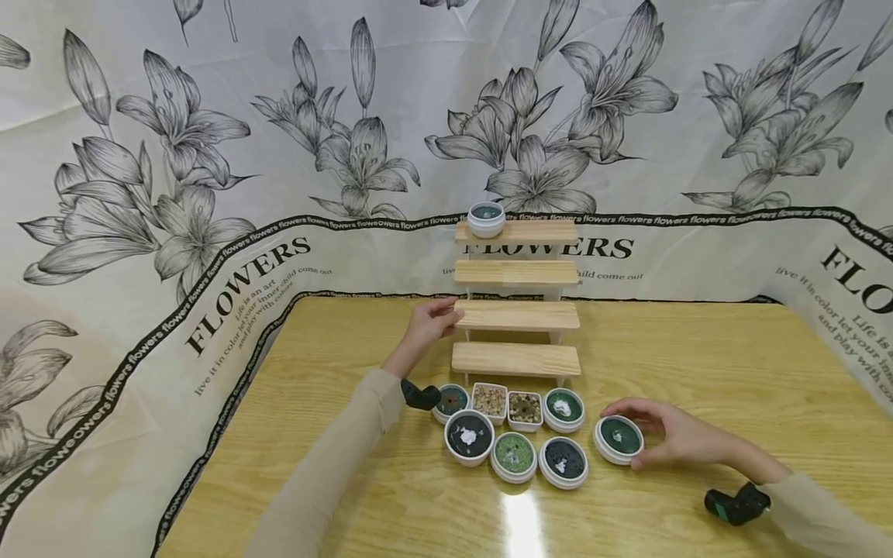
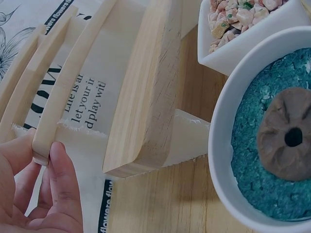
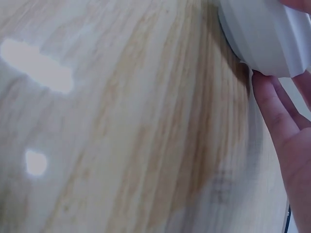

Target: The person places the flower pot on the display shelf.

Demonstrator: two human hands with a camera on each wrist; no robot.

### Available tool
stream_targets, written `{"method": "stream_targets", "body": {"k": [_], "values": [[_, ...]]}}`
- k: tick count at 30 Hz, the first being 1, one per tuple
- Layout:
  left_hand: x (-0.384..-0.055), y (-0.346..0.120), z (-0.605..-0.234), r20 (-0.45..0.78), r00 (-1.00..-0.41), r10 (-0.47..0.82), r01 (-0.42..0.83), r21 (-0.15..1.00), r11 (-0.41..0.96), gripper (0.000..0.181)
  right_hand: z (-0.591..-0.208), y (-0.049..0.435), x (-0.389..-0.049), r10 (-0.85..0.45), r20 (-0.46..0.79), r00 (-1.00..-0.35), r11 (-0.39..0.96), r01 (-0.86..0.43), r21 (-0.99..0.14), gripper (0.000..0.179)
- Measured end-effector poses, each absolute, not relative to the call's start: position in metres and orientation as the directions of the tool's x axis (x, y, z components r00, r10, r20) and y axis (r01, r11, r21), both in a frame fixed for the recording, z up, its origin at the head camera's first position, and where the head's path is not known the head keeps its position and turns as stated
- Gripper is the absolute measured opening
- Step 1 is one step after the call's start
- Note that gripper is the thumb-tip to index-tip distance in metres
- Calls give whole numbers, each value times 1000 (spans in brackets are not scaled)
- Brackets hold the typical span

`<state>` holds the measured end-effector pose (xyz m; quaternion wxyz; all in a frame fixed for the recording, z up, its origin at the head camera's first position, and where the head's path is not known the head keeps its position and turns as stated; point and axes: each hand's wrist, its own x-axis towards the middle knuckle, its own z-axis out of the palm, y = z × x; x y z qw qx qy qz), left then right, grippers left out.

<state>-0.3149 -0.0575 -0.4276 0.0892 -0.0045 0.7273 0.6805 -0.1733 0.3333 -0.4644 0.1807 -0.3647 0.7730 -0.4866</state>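
Note:
My left hand (image 1: 431, 325) pinches the left end of a plank on a four-tier wooden display stand (image 1: 516, 359). In the left wrist view, thumb and fingers close around the rounded plank end (image 2: 46, 141). At the right, my right hand (image 1: 663, 434) grips a small round white bowl (image 1: 618, 439) by its sides, its filling dark green with a pale spot on top. The right wrist view shows fingertips at the base of that white bowl (image 3: 267, 39), close over the tabletop. Another white bowl (image 1: 486, 220) with blue-green filling sits on the top tier, at its left end.
Before the stand cluster several bowls, including a teal one (image 2: 243, 194) with a brown ring-shaped piece, a black one (image 1: 470, 439) and a light green one (image 1: 514, 457). Two square dishes (image 1: 490, 402) hold small stones. A flower-printed cloth (image 1: 377, 256) hangs behind the wooden table (image 1: 698, 349).

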Motion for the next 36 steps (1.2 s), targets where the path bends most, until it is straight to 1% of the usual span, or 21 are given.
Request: {"method": "stream_targets", "body": {"k": [7,15,26,29,34,36], "values": [[-312,-57,-423,-142,-981,129,-133,988,74,46,-467,334,-170,-735,110,-669,211,-381,-900,63],[-314,-54,-430,-125,-986,109,-117,990,79,45,-471,333,-165,-729,155,-667,147,-374,-916,63],[-314,-55,-430,-114,-988,105,-106,992,72,42,-472,327,-163,-736,165,-657,134,-380,-915,62],[-312,-55,-430,-112,-987,111,-105,992,75,43,-472,325,-161,-717,155,-679,165,-381,-910,62],[-313,-57,-432,-101,-988,116,-93,993,74,44,-468,320,-160,-645,126,-754,307,-407,-860,61],[-313,-58,-433,-97,-989,113,-89,993,76,44,-466,318,-161,-624,116,-772,352,-411,-841,61]]}}
